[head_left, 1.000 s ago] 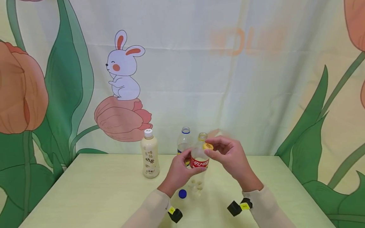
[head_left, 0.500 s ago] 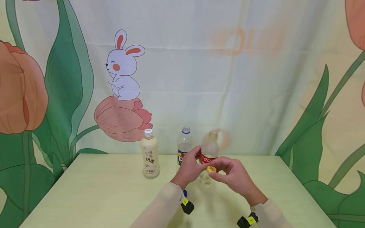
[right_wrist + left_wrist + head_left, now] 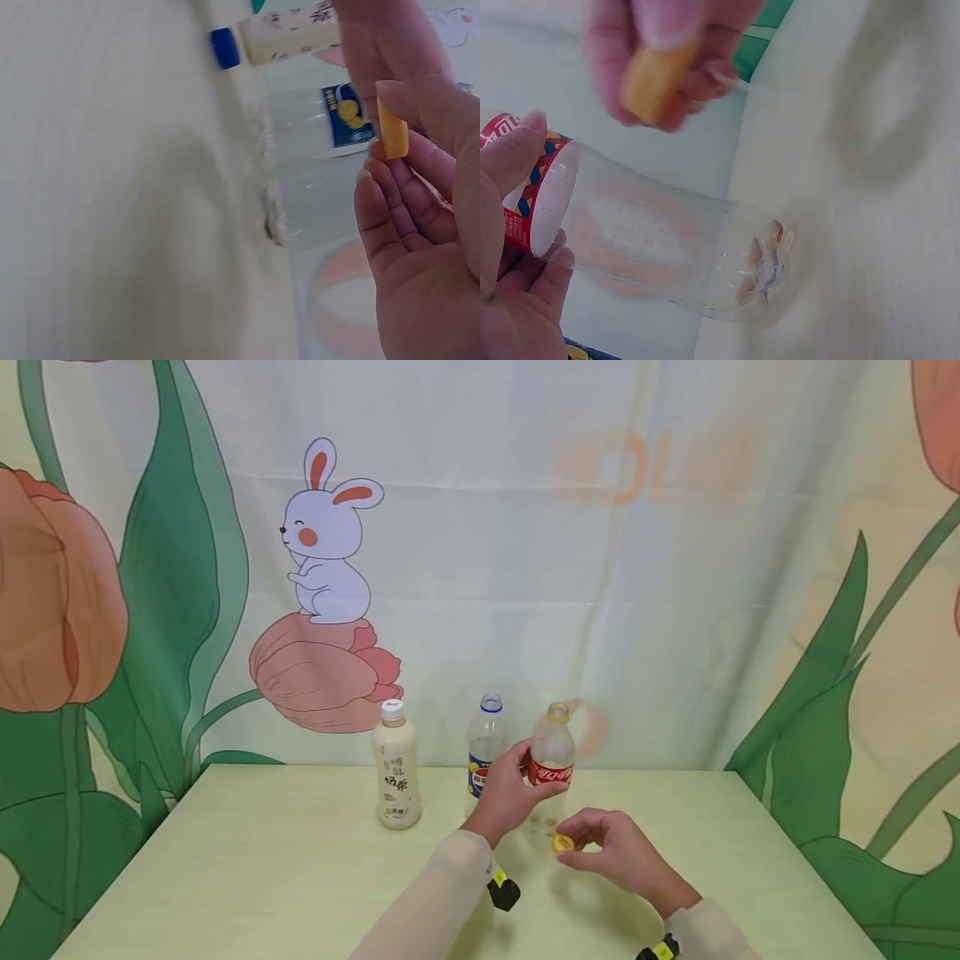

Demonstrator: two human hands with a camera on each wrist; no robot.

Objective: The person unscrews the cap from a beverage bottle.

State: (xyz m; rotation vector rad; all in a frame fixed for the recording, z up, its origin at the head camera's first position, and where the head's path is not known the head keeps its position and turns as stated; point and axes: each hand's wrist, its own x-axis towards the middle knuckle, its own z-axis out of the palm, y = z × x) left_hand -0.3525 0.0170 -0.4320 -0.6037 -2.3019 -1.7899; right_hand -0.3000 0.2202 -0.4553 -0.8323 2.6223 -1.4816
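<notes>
In the head view my left hand (image 3: 510, 793) grips a clear plastic cola bottle (image 3: 553, 747) round its red label. The bottle is upright and its mouth has no cap. Several small pale and brown pieces (image 3: 767, 262) lie at its bottom in the left wrist view, where the base appears to meet the table. Low to the right of that bottle, my right hand (image 3: 618, 856) pinches a yellow bottle cap (image 3: 563, 843) between thumb and fingers, above the tabletop. Behind my left hand stands an uncapped clear bottle (image 3: 489, 743) with a blue label, partly hidden.
A milk tea bottle (image 3: 395, 768) with a white cap stands farther left on the pale table (image 3: 285, 860). The right wrist view has a blue cap (image 3: 225, 49) on the table; my left arm covers it in the head view. A printed curtain (image 3: 480, 568) hangs behind.
My right hand has moved the yellow cap down from beside the cola bottle's neck to near the table. My left hand and the cola bottle have shifted right.
</notes>
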